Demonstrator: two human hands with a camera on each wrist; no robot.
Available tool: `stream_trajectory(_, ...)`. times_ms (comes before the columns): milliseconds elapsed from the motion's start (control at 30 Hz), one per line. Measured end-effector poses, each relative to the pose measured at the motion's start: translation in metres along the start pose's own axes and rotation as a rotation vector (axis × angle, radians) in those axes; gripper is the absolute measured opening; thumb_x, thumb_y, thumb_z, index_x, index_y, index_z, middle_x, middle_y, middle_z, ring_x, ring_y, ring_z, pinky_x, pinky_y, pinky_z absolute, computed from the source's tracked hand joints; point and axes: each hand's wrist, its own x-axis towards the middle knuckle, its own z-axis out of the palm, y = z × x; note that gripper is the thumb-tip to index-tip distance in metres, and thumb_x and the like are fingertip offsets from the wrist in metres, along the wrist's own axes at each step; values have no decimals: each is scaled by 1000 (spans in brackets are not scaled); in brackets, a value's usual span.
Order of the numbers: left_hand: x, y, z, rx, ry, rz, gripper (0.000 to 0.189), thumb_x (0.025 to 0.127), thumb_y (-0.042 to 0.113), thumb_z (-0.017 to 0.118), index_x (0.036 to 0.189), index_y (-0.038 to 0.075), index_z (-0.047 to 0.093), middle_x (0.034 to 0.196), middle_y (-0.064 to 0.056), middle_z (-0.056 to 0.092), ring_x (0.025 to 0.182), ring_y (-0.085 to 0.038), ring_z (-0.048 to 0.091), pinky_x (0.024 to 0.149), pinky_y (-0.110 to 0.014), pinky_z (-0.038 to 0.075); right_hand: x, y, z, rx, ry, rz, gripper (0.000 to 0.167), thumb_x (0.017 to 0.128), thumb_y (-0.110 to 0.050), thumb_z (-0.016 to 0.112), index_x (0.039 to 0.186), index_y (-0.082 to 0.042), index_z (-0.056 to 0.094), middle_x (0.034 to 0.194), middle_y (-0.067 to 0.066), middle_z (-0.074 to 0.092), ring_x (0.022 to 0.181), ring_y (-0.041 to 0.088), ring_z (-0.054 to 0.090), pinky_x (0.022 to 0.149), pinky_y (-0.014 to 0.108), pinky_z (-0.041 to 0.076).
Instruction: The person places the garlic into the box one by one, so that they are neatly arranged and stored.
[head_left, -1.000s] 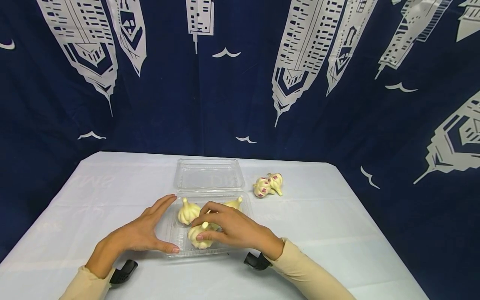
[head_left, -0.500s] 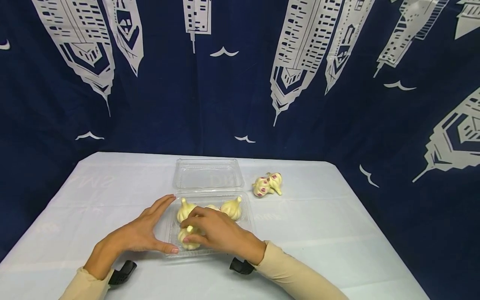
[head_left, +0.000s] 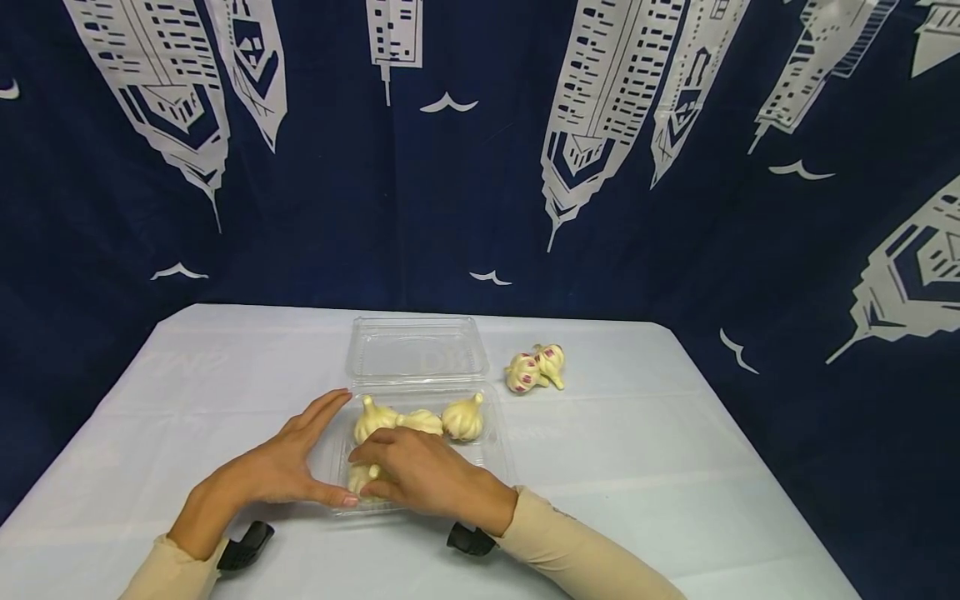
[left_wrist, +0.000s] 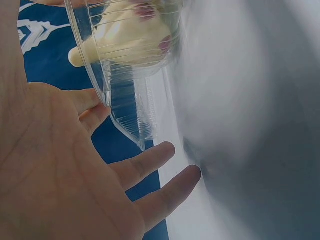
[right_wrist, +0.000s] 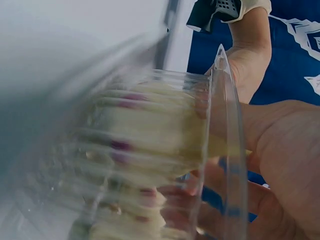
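A clear plastic clamshell box [head_left: 491, 454] lies on the white cloth with its lid [head_left: 416, 354] folded back. In its front left corner, the fingers and thumb of my right hand [head_left: 435, 473] hold a garlic bulb [head_left: 362, 477], stem up and partly hidden by the hand. Three more garlic bulbs [head_left: 462, 418] form a row at the back of the box. My left hand [head_left: 277, 462] lies spread along the box's left side, thumb at the front corner. In the left wrist view, a purple-marked bulb [left_wrist: 132, 37] shows through the ribbed wall.
Two purple-marked garlic bulbs [head_left: 523, 373] lie touching each other on the table, right of the lid. A navy cloth [head_left: 465, 192] printed with white buildings hangs behind the table. Black wrist devices [head_left: 247, 546] are on both arms.
My right hand has carried the garlic bulb leftward and down into the box's front left corner. The back row has come into fuller view. My left hand has stayed nearly still.
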Motion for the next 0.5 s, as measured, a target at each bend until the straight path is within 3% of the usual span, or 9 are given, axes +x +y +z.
stream_trajectory(500, -1, 1, 0, -1, 0, 4, 131, 65, 65, 85, 162, 20, 9, 167, -13, 8, 142, -56, 24, 100, -75, 35, -8, 1, -11, -33, 46, -70, 38, 90, -40, 75, 122, -21, 70, 124, -7, 67, 115, 5, 62, 97, 19, 49)
